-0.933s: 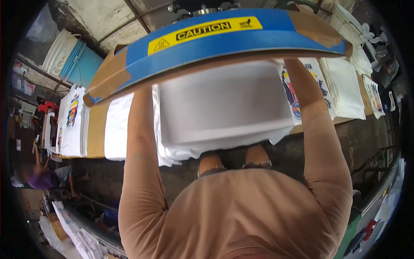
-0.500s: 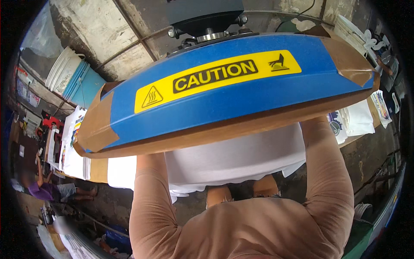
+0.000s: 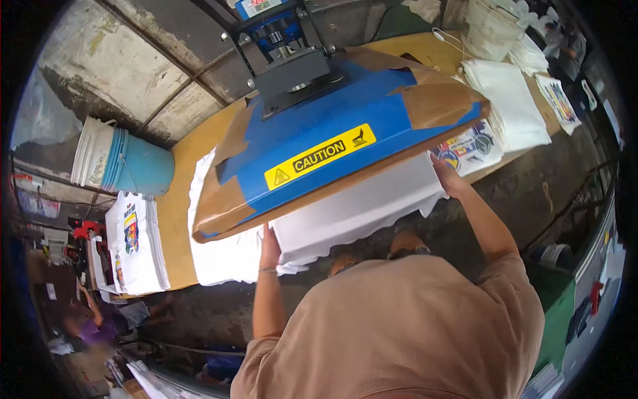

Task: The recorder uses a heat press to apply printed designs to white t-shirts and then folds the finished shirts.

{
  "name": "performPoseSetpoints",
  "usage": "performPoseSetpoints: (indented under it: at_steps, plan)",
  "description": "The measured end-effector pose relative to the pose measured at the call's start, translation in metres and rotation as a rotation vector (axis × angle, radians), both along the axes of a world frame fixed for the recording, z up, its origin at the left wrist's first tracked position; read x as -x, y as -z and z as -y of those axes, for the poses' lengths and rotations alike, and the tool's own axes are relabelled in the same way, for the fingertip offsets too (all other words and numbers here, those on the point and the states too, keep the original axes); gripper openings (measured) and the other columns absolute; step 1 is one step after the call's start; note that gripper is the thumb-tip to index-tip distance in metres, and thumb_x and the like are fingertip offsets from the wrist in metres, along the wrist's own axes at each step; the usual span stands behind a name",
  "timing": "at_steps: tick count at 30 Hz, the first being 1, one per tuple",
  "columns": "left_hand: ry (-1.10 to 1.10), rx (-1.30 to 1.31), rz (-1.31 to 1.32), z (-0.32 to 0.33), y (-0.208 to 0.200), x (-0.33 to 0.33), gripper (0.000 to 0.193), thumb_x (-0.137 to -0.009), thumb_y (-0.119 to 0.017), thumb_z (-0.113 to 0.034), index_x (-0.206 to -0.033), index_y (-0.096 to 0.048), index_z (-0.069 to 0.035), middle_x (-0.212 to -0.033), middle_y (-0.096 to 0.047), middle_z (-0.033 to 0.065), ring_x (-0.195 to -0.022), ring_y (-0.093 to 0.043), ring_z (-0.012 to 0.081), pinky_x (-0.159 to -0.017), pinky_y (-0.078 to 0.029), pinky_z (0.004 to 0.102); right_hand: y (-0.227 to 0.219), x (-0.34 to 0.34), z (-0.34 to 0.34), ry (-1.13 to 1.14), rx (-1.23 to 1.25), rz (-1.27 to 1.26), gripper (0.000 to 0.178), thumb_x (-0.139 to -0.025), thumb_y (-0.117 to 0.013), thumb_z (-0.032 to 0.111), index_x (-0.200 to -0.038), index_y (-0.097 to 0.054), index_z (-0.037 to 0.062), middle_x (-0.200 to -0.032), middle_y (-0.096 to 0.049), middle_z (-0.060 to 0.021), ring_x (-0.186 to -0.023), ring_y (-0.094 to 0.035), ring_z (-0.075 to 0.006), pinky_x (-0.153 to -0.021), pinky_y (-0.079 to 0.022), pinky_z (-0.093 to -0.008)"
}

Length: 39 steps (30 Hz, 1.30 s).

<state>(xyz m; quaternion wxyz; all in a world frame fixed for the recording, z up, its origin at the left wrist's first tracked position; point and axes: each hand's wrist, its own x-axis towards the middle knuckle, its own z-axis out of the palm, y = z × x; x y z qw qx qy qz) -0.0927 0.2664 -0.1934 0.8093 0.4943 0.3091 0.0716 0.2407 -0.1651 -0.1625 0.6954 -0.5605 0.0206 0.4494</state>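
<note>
A heat press with a blue upper plate (image 3: 332,106) tilts in front of me, its corners wrapped in brown tape and a yellow warning label (image 3: 320,156) on its front. White cloth (image 3: 352,219) lies beneath it and hangs over the near edge in a wavy hem. At the cloth's left side, my left hand (image 3: 270,247) is closed on the edge with the thumb up, its fingers partly hidden. My right hand (image 3: 449,178) grips the opposite edge near the plate's right corner. Whether the plate touches the cloth cannot be seen.
Printed white cloths are stacked (image 3: 143,249) at the table's left. More printed pieces (image 3: 470,146) and folded white cloth (image 3: 508,110) lie right. Buckets (image 3: 143,163) stand at the back left, a whitish bucket (image 3: 492,30) back right. Another person (image 3: 100,326) is at far left.
My view has drawn back from the press, so the plate looks smaller and lower. Both hands, hidden under the plate before, now show at the cloth's sides.
</note>
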Motion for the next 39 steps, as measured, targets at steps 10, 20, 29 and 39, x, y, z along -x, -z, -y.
performPoseSetpoints:
  at_steps: [10,20,29,39]
  plan:
    - [-0.194,-0.234,-0.001,0.034,0.001,0.001,0.031,-0.093,-0.047,-0.024,-0.11,-0.055,0.0,-0.102,-0.061,0.0064,-0.091,-0.059,0.0165,-0.077,-0.048,0.0292,0.032,0.02,0.012,0.245,0.684,0.681,0.042,-0.089,-0.052,0.04,-0.1,-0.058,-0.001,-0.09,-0.062,-0.0151,-0.085,-0.058,-0.0219,-0.077,-0.044,-0.0318]
    - [-0.407,-0.172,-0.117,0.061,0.026,0.029,0.037,-0.09,-0.048,-0.022,-0.122,-0.047,-0.004,-0.115,-0.055,0.0092,-0.103,-0.055,0.0226,-0.085,-0.046,0.0376,0.022,0.003,0.016,0.203,0.817,0.97,0.028,-0.071,-0.071,0.025,-0.083,-0.059,0.0021,-0.079,-0.061,-0.0118,-0.075,-0.059,-0.0258,-0.067,-0.046,-0.0361]
    - [-0.711,0.255,-0.426,0.199,0.044,0.042,0.043,-0.091,-0.04,-0.053,-0.079,-0.052,-0.013,-0.054,-0.033,-0.0046,-0.044,-0.029,0.0086,-0.037,-0.024,0.024,0.04,-0.023,0.022,0.091,0.879,1.101,0.029,-0.074,-0.068,0.027,-0.087,-0.057,0.0042,-0.087,-0.06,-0.0136,-0.085,-0.058,-0.0295,-0.073,-0.046,-0.0379]
    - [0.573,0.213,-0.31,0.335,-0.039,-0.117,0.057,-0.089,-0.042,-0.058,-0.1,-0.061,-0.005,-0.07,-0.054,-0.001,-0.061,-0.051,0.0087,-0.054,-0.039,0.0221,-0.077,-0.024,0.042,0.131,0.65,1.185,0.021,-0.072,-0.062,0.02,-0.083,-0.061,0.0023,-0.079,-0.064,-0.0129,-0.076,-0.063,-0.0295,-0.068,-0.049,-0.0381]
